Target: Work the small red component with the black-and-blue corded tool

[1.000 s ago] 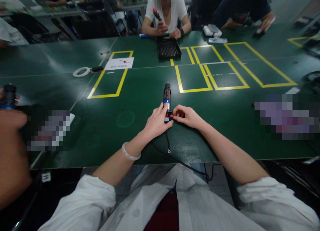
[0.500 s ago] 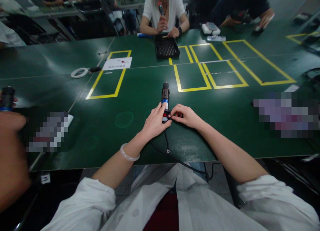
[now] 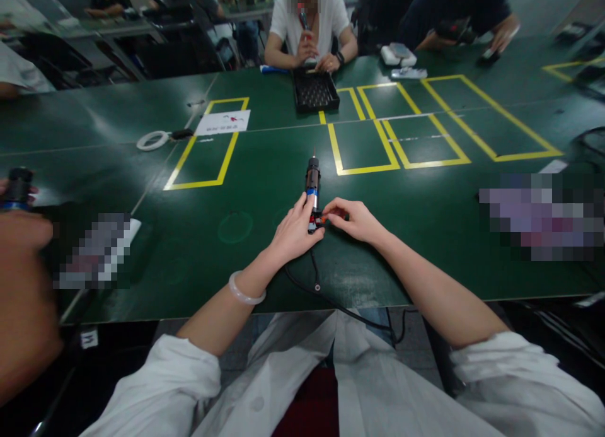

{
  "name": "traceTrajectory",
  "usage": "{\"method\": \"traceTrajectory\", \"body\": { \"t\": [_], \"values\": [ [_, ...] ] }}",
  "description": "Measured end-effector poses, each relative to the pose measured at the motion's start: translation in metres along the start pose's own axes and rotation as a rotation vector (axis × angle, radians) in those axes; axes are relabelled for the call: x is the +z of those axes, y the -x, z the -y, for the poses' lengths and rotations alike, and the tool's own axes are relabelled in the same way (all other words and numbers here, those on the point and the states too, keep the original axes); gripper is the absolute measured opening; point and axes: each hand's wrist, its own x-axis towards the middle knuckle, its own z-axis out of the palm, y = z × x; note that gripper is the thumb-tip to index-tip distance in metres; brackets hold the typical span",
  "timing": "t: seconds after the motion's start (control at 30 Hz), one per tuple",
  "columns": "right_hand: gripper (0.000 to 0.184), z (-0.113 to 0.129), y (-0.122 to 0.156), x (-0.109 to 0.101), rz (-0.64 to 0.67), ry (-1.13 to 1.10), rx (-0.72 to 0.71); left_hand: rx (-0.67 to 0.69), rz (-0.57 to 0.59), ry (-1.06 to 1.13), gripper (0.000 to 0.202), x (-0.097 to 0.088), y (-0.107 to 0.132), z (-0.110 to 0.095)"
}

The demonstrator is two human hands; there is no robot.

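Observation:
On the green table in front of me lies a black cylindrical power-tool body (image 3: 312, 180) with a blue and silver band and a thin pin at its far end. My left hand (image 3: 296, 227) holds its near part, fingers along the left side and thumb below. Red and grey parts show in the tool's uncovered near end. My right hand (image 3: 348, 219) is at the right of that end, thumb and forefinger pinched on a small orange piece (image 3: 324, 219) whose kind I cannot make out. A black cable (image 3: 316, 267) runs from under the left hand toward the table edge.
Yellow tape rectangles (image 3: 363, 171) mark the table (image 3: 265, 166). A black tray (image 3: 316, 91) stands before a person holding a screwdriver (image 3: 303, 21). A white sheet (image 3: 223, 122) and a white coil (image 3: 152, 140) lie left. Another person's hand (image 3: 28, 232) holds a similar tool (image 3: 17, 183) at far left.
My right fingertips have shifted slightly, and the orange piece between them shows more plainly. My left hand and the tool have hardly moved.

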Motion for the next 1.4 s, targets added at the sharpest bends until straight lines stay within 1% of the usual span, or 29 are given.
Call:
{"method": "traceTrajectory", "body": {
  "t": [0.1,0.2,0.33,0.4,0.47,0.6,0.73,0.8,0.9,1.07,1.17,1.3,1.4],
  "values": [
    [0.011,0.001,0.0,0.0,-0.01,-0.029,0.012,-0.01,0.022,-0.082,0.084,-0.003,-0.003,-0.005],
    [0.009,-0.001,0.001,0.0,0.004,-0.084,0.011,-0.022,0.018,-0.184,0.075,-0.008,-0.005,-0.011],
    [0.008,-0.005,0.001,0.002,0.055,-0.25,0.013,-0.022,0.024,-0.287,0.055,-0.014,-0.005,-0.015],
    [0.01,-0.007,0.0,0.004,0.075,-0.292,0.018,-0.027,0.028,-0.306,0.046,-0.016,-0.004,-0.015],
    [0.012,-0.008,0.0,0.006,0.085,-0.289,0.022,-0.03,0.025,-0.307,0.043,-0.018,-0.004,-0.013],
    [0.016,-0.011,-0.001,0.006,0.082,-0.288,0.041,-0.024,0.012,-0.293,0.045,-0.02,-0.002,-0.003],
    [0.018,-0.012,-0.001,0.004,0.062,-0.286,0.059,-0.069,0.008,-0.294,0.047,-0.027,0.001,0.017],
    [0.018,-0.011,-0.001,0.004,0.07,-0.269,0.061,-0.118,0.005,-0.296,0.048,-0.033,0.002,0.033],
    [0.018,-0.01,-0.001,0.004,0.077,-0.245,0.052,-0.199,-0.02,-0.292,0.05,-0.045,0.004,0.067],
    [0.017,-0.009,-0.001,0.004,0.071,-0.235,0.044,-0.376,-0.087,-0.279,0.051,-0.072,0.006,0.141],
    [0.016,-0.009,-0.001,0.005,0.074,-0.226,0.04,-0.448,-0.116,-0.281,0.05,-0.091,0.006,0.187],
    [0.015,-0.009,-0.001,0.005,0.074,-0.218,0.046,-0.482,-0.099,-0.322,0.055,-0.117,0.006,0.244],
    [0.013,-0.008,-0.001,0.005,0.075,-0.218,0.06,-0.527,-0.064,-0.356,0.06,-0.135,0.005,0.278]
  ]
}}
